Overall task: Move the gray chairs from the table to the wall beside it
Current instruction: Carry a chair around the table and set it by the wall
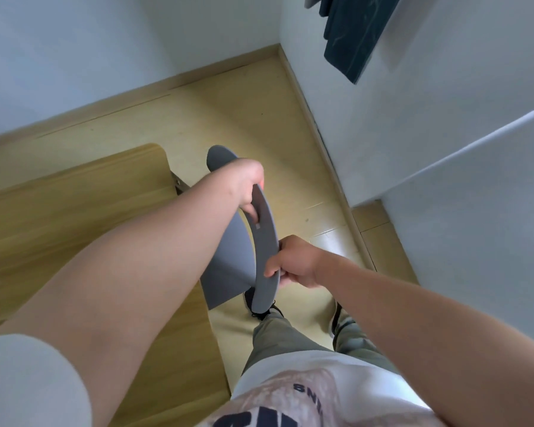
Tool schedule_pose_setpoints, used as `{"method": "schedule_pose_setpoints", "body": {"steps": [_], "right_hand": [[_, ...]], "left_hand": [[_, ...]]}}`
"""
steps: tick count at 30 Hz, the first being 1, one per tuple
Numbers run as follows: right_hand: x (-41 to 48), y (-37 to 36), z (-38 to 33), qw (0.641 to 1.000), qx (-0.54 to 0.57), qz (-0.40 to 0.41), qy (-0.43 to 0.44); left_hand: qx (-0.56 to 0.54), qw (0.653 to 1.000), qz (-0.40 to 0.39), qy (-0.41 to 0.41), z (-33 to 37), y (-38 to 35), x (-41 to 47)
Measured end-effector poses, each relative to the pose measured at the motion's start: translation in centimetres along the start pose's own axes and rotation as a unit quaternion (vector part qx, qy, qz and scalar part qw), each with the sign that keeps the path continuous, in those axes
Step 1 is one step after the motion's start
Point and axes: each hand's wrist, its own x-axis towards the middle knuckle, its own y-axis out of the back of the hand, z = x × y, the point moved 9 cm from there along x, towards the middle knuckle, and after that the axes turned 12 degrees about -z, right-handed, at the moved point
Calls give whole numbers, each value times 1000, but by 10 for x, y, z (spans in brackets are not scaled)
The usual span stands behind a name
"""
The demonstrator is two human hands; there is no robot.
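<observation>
I had my left hand (247, 186) and right hand (293, 263) clamped on the curved gray plastic chair (228, 257) backrest beside the light wooden desk (74, 204), next carrying it wallward.

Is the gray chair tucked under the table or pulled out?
Tucked: the seat of the gray chair lies partly under the table edge.
</observation>
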Motion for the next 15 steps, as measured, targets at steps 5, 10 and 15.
{"method": "schedule_pose_setpoints", "body": {"steps": [5, 10, 15], "right_hand": [[-32, 32, 6, 1000, 15, 18, 12], [-50, 63, 20, 998, 25, 47, 21], [-68, 90, 38, 997, 25, 59, 36]], "left_hand": [[-26, 999, -18, -10, 22, -38, -2], [-15, 1000, -3, -1, 38, -68, 0], [13, 999, -34, -21, 53, -109, -9]]}}
